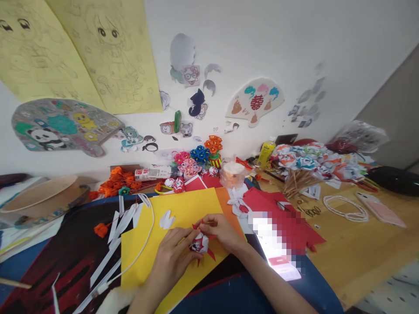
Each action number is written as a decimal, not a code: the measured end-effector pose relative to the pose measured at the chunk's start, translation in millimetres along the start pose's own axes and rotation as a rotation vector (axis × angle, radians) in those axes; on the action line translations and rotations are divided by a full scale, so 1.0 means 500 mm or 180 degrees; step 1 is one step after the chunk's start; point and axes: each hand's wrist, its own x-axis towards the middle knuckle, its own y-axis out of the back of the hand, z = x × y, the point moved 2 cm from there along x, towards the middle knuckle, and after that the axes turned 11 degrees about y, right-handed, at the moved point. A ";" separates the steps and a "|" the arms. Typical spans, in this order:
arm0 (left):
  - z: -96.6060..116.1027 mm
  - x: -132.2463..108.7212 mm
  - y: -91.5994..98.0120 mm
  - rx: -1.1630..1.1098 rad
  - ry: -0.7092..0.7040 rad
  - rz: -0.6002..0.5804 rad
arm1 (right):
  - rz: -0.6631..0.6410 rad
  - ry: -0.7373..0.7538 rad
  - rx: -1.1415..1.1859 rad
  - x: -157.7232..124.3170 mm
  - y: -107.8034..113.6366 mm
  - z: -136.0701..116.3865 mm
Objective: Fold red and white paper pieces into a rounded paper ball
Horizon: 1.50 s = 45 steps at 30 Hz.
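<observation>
1. The wooden table (330, 266) spreads to the right, its front edge slanting toward the lower corner; a white cord (327, 205) and a pink phone (381, 210) lie on that side.
2. A dark blue-bordered mat (75, 270) covers the left and middle, with white paper strips (114, 249) strewn over it.
3. The yellow sheet (144, 244) lies on the mat under both hands. Plain yellow shows above and left of them; a white cable (146, 243) crosses its left part.
4. Red paper (278, 203) and a lit screen (283, 267), partly blurred, bound the room beside the right forearm.
5. The left hand (172, 250) comes up from the bottom edge, back upward, fingers curled round the near-left side of the folded piece, thumb below.
6. The right hand (219, 229) slants in from the lower right, its thumb and forefinger nearly together at a red tip on the piece's top.
7. The red-and-white folded piece (200, 244) sits between the hands, above the yellow sheet, red points jutting out below.
</observation>
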 end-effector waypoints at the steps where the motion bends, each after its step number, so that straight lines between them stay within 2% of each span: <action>1: 0.003 0.001 0.001 -0.0011 -0.0047 0.0043 | 0.0014 0.0007 -0.0004 -0.001 -0.001 -0.002; 9: 0.007 -0.002 -0.001 -0.0051 -0.0175 0.0214 | 0.0042 0.0061 -0.0030 -0.005 -0.005 -0.009; 18: 0.004 -0.005 -0.007 -0.0063 -0.0147 0.0150 | 0.0048 0.0124 -0.0101 -0.003 0.001 -0.005; 26: 0.004 -0.007 -0.004 -0.0081 0.0030 -0.0235 | 0.0044 0.0158 -0.0101 -0.004 0.004 -0.008; 31: 0.007 -0.009 -0.006 -0.0074 -0.0203 -0.0122 | 0.0037 0.0130 -0.0066 -0.006 0.001 -0.007; 37: 0.008 -0.006 -0.005 -0.0237 -0.0207 0.0020 | 0.0008 0.0108 -0.0001 -0.006 -0.003 -0.004; 41: 0.011 0.000 0.002 -0.0287 -0.0101 0.0045 | -0.0167 0.0036 0.0076 -0.010 -0.003 -0.020; 45: 0.015 0.004 0.012 -0.0270 0.0002 0.0146 | -0.0689 -0.0245 0.0670 -0.020 -0.004 -0.032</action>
